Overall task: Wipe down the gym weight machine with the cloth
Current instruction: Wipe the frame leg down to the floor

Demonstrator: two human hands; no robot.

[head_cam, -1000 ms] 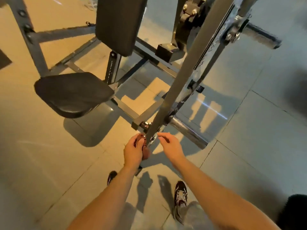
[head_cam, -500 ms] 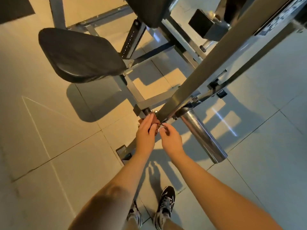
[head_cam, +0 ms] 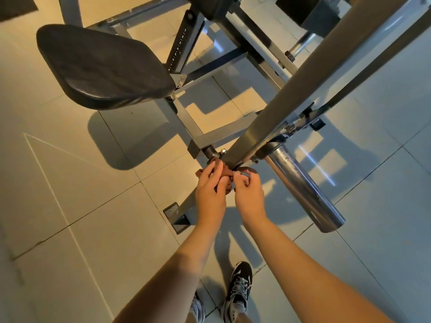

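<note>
Nearest, at the bottom edge: a pair of black-and-white laced trainers [head_cam: 240, 287] on pale square floor tiles [head_cam: 70, 217]. Above them, two bare forearms reaching forward and down, drawing close at the wrists.

Left hand [head_cam: 210, 190] and right hand [head_cam: 249, 194] side by side, nearly touching, both on a small brown crumpled cloth [head_cam: 225, 171]. Left fingers laid over the cloth with the thumb against it, gripping. Right fingers curled, thumb and forefinger pinching the near fold. Cloth bunched against the lower end of a long grey square-section steel lever bar [head_cam: 303, 94], part of the grey steel gym weight machine [head_cam: 261, 47]; how far round that end, impossible to tell.

Just right of the hands: a polished steel cylindrical weight peg [head_cam: 303, 190], jutting toward the lower right, apart from the right hand. Just beyond the left fingers: a short dark threaded bolt [head_cam: 211, 152] entering a grey box-section floor rail [head_cam: 219, 136]. Left of the left wrist: a small grey steel foot bracket [head_cam: 177, 217] flat on the tiles.

Farther off, upper left: a black padded rounded seat [head_cam: 102, 66] on a slanted grey post with a row of markings [head_cam: 183, 43]. Beyond, at the top edge: the lower end of a black back pad [head_cam: 210, 5].
</note>
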